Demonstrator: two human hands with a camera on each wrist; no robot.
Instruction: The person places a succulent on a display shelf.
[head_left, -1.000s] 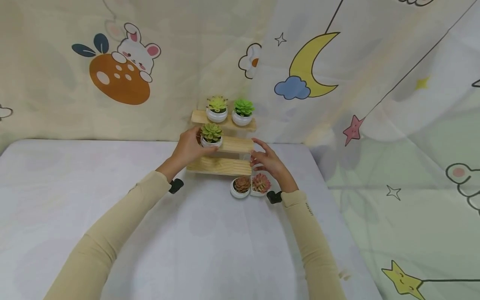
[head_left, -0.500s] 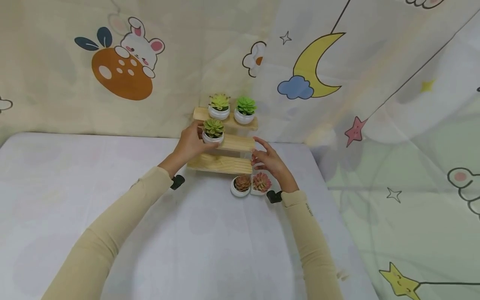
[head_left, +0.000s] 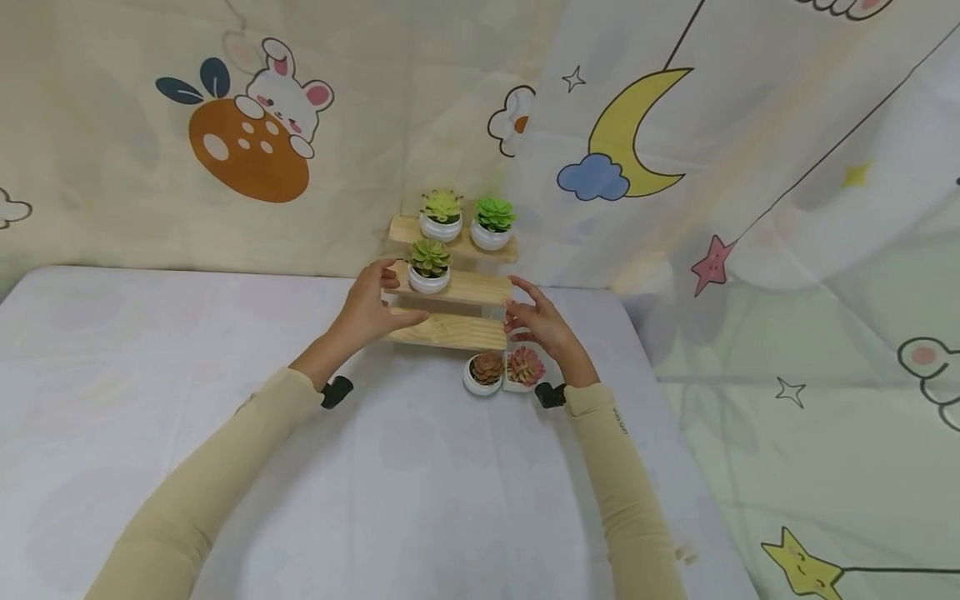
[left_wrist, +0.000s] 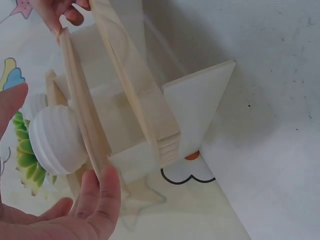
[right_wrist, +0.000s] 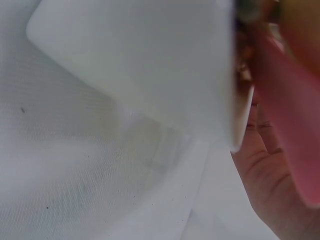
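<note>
In the head view, a green succulent in a white ribbed pot (head_left: 429,278) stands on the left part of the middle shelf of a wooden three-tier stand (head_left: 480,287). My left hand (head_left: 369,307) is apart from the pot, thumb and fingers spread around its left and front. Its fingertips (left_wrist: 109,187) are right at the middle shelf's left end in the left wrist view. My right hand (head_left: 546,327) touches the right end of that shelf with spread fingers. A pink succulent (right_wrist: 287,120) and its white pot (right_wrist: 140,60) fill much of the right wrist view, partly hiding this hand.
Two potted succulents, one yellow-green (head_left: 441,218) and one bright green (head_left: 492,223), stand on the top shelf. A brownish succulent in a round pot (head_left: 483,373) sits beside the pink one before the stand. The white-covered table (head_left: 420,483) meets a printed cloth backdrop (head_left: 360,125).
My left hand has let go of the green succulent's pot, opened, and drawn back left and down. The pot stays on the middle shelf. My right hand keeps its place at the shelf end.
</note>
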